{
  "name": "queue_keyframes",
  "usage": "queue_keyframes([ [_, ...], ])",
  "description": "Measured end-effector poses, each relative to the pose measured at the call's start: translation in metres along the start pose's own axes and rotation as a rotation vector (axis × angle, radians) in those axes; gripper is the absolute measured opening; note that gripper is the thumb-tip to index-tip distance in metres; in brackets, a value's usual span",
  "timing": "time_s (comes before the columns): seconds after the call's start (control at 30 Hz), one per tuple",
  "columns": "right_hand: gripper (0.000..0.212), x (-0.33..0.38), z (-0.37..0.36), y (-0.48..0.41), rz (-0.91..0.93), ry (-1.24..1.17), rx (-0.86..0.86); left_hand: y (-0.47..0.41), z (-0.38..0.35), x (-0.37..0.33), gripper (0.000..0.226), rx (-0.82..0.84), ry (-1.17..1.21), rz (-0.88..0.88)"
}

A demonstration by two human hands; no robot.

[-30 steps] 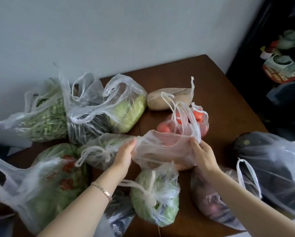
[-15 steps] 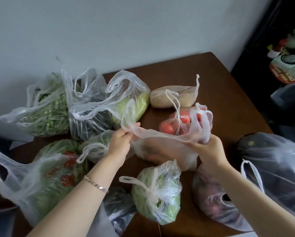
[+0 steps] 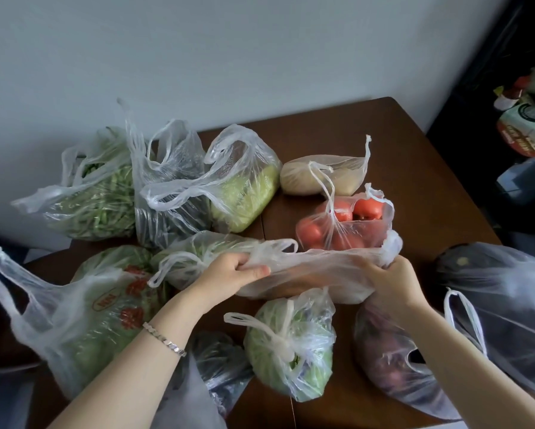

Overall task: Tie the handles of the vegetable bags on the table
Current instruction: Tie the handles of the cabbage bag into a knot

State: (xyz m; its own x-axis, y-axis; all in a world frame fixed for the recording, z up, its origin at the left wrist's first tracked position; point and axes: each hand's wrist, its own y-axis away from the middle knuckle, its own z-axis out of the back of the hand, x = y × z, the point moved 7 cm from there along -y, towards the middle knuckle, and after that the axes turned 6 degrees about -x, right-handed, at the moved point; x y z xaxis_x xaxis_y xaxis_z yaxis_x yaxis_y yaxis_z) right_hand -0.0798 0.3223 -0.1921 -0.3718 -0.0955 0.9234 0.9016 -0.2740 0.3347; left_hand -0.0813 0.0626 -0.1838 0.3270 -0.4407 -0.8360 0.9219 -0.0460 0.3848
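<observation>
The thin clear bag (image 3: 315, 267) lies at the middle of the bench (image 3: 414, 168), pulled out into a long flat band. Its long axis runs side to side across the bench, the right end a little higher than the left. The left hand (image 3: 229, 274) grips the left end with its fingers (image 3: 253, 269) curled over the gathered plastic. One handle loop (image 3: 283, 244) pokes out past the knuckles, pointing right. The right hand (image 3: 390, 280) is clenched round the right end, where bunched plastic (image 3: 393, 246) stands up above the fist. What is inside the bag is too blurred to name.

Just behind the band, touching it, sits a bag of tomatoes (image 3: 343, 224), and beyond that a bag with pale tan contents (image 3: 318, 178). Just in front lies a bag of green cabbage (image 3: 291, 345) with its handles knotted. A bag of dark purple produce (image 3: 393, 366) lies under the right forearm, and a large bag holding something dark and round (image 3: 507, 289) is at far right.

At back left are a bag of green beans (image 3: 89, 199), a clear bag (image 3: 167, 196) and a bag of pale green leaves (image 3: 247, 193), all with loose handles. Near left is a red-printed bag (image 3: 105, 311). A bracelet (image 3: 164, 339) circles the left wrist.
</observation>
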Motion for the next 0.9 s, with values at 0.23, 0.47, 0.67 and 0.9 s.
queue_keyframes([
  [0.23, 0.018, 0.015, -0.015, 0.009, 0.005, -0.088, 0.126, -0.005, 0.002, -0.002, 0.02, -0.254, 0.622, 0.077],
  [0.47, 0.036, -0.008, -0.036, 0.007, -0.337, -0.476, 0.248, -0.029, -0.037, -0.017, 0.047, -0.086, 1.299, 0.222],
  [0.67, 0.027, -0.013, -0.057, -0.005, -0.417, -0.585, 0.199, -0.043, -0.048, 0.002, 0.04, -0.18, 1.259, 0.428],
  [0.9, 0.032, -0.014, -0.108, -0.013, -0.636, -0.878, 0.207, -0.04, -0.065, 0.025, 0.048, -0.165, 1.025, 0.589],
])
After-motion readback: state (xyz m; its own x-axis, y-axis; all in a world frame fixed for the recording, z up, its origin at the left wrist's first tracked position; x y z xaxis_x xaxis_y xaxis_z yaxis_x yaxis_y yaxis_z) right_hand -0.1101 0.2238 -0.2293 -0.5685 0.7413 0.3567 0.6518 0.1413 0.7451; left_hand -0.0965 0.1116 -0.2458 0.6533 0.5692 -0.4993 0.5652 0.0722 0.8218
